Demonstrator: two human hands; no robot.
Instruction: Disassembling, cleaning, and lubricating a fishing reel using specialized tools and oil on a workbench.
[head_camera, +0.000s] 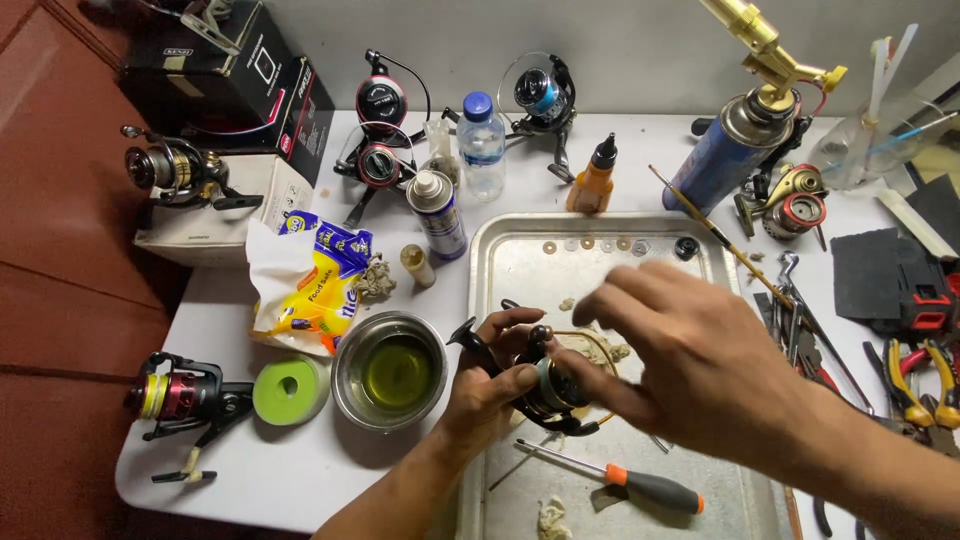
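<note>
My left hand (490, 385) grips a black spinning fishing reel (545, 390) over a metal tray (520, 250). Just right of it, my right hand (690, 350) touches the reel's spool end with thumb and fingertips, the other fingers spread. Much of the reel is hidden by both hands. A screwdriver with an orange and black handle (625, 482) lies in the tray in front of the hands. Small washers (590, 243) are lined up along the tray's far edge.
A steel bowl of yellowish liquid (390, 370) and a green tape roll (290, 390) sit left of the tray. Other reels (180, 395), a spray can (437, 212), a water bottle (482, 142), a gas torch (745, 130) and pliers (915, 380) crowd the white table.
</note>
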